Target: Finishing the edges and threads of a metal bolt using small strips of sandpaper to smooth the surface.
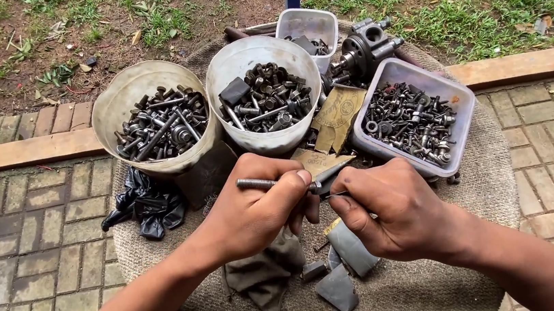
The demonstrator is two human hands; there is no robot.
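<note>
Grip: left hand (255,209) pinches threaded bolt (273,183), right hand (392,208) touching it.

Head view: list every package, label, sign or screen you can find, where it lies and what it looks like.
Flattened cardboard packet: between the white bucket and the rectangular tub; tan-brown, creased, with dark print.
Torn cardboard piece: just beyond the left hand; tan, roughly pointed.
No signs or screens.

The bolt (257,183) disappears into the left hand (255,212), its head hidden. What the right hand (392,208) pinches is too small to tell. Both forearms are cut off by the bottom edge.
</note>
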